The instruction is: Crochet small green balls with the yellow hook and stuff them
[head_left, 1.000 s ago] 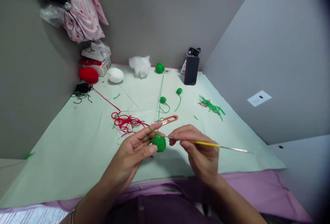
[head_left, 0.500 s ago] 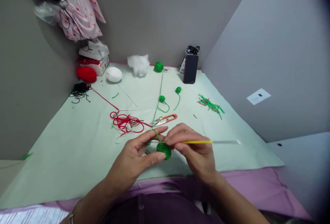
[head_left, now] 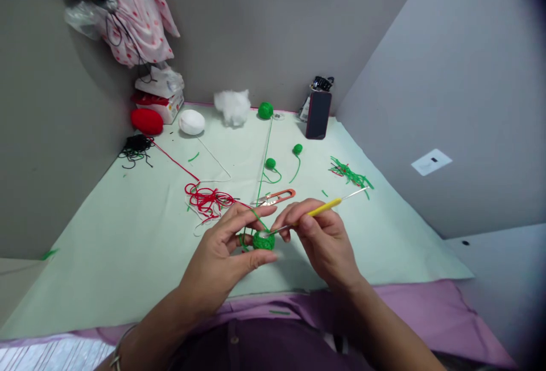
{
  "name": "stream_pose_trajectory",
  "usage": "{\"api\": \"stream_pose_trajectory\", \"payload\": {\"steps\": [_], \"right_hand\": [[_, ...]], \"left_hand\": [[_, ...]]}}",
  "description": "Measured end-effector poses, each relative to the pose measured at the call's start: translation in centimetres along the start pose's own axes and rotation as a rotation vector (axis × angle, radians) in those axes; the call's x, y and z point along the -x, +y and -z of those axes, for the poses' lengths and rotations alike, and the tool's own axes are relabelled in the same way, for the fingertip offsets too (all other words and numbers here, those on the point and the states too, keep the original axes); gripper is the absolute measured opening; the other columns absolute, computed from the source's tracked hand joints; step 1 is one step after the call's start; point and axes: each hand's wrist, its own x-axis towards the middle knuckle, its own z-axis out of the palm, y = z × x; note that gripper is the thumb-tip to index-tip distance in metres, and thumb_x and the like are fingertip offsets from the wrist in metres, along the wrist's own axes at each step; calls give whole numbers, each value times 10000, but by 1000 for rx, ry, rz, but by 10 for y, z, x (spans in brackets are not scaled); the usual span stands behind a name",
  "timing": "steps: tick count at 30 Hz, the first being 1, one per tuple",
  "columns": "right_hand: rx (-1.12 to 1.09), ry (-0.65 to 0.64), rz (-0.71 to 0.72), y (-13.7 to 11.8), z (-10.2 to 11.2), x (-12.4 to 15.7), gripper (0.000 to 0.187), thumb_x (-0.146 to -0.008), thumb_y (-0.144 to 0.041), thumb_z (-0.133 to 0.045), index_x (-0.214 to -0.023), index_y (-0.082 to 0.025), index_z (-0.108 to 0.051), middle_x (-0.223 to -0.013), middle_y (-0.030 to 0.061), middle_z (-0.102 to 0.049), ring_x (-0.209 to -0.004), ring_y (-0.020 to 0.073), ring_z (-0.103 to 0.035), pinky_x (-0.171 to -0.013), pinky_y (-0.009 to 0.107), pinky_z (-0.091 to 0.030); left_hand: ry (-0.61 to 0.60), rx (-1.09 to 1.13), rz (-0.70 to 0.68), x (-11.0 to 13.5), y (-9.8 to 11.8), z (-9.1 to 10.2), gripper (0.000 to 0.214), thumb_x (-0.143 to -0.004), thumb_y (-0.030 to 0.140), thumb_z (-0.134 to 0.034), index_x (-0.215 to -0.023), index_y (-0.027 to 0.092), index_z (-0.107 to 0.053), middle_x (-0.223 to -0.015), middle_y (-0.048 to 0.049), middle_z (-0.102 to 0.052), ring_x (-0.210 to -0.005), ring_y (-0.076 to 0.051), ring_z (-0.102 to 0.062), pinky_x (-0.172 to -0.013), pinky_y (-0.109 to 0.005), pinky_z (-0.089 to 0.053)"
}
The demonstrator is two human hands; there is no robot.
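Held between the thumb and fingers of the left hand (head_left: 226, 243), a small green crochet piece (head_left: 263, 243) is above the near part of the table (head_left: 140, 268), its opening turned up and something white showing inside. Green yarn (head_left: 260, 219) passes from the left forefinger to the piece. The right hand (head_left: 326, 240) grips a hook (head_left: 325, 207) by its yellow handle, pen-fashion, one metal tip at the opening and the other pointing up and away to the right. Just beyond the hands lie orange snips (head_left: 281, 195), with a red yarn tangle (head_left: 207, 200) to their left. Farther back are two little green balls, a larger green ball (head_left: 265, 110), white stuffing (head_left: 232, 108) and an upright phone (head_left: 318, 115).
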Motion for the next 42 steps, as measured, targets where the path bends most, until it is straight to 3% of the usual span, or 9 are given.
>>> {"api": "stream_pose_trajectory", "payload": {"steps": [9, 16, 23, 27, 32, 37, 42], "right_hand": [[41, -113, 27, -6, 7, -1, 174, -1033, -340, -624, -998, -222, -747, -926, 54, -808, -773, 153, -694, -704, 298, -584], [317, -135, 124, -19, 5, -1, 205, -1038, -318, -611, -972, -204, -768, -899, 63, -800, -792, 172, -716, -720, 323, -594], [516, -249, 182, -28, 10, -1, 186, -1058, -245, -561, -1056, -215, -745, -929, 56, -780, -885, 191, -741, -805, 371, -603], [732, -279, 375, -27, 4, 2, 200, -1061, -213, -531, -1137, -216, -716, -960, 75, -796, -893, 203, -745, -802, 379, -616], [1118, -274, 625, -22, -4, 9, 211, -991, -146, -621, -1141, -241, -734, -1062, 102, -816, -925, 218, -763, -757, 334, -652], [1109, -192, 610, -16, -6, 16, 349, -918, -95, -727, -1174, -333, -748, -1181, 67, -804, -1014, 227, -773, -828, 359, -685], [1107, -130, 600, -8, -6, 24, 453, -898, -89, -753, -1246, -378, -739, -1240, 46, -782, -1030, 238, -775, -850, 378, -697]], "left_hand": [[-18, -82, -65, -3, 1, 2, 431, -732, 243, -896, -1129, 398, -832, -992, -10, -597, -962, -169, -613, -820, -252, -549], [19, -154, -76, -4, 0, 1, 418, -736, 255, -890, -1135, 363, -834, -994, -16, -611, -954, -176, -615, -823, -272, -538], [37, -185, -112, -4, 0, 1, 392, -711, 244, -907, -1083, 357, -851, -905, -9, -620, -912, -185, -616, -802, -291, -527], [101, -180, -144, -3, -4, -1, 388, -723, 208, -888, -1080, 356, -853, -959, -22, -687, -920, -192, -644, -817, -298, -539], [212, -109, -191, 0, -8, -5, 357, -732, 260, -907, -1073, 355, -854, -930, -16, -721, -896, -187, -665, -811, -279, -566], [238, 66, -145, 5, -13, -12, 225, -857, 322, -822, -1081, 337, -843, -1218, -25, -756, -1060, -203, -695, -919, -290, -578], [95, 339, -46, 6, -21, -16, 446, -834, 328, -853, -1271, 337, -769, -1026, -15, -754, -986, -174, -702, -926, -265, -563]]}}
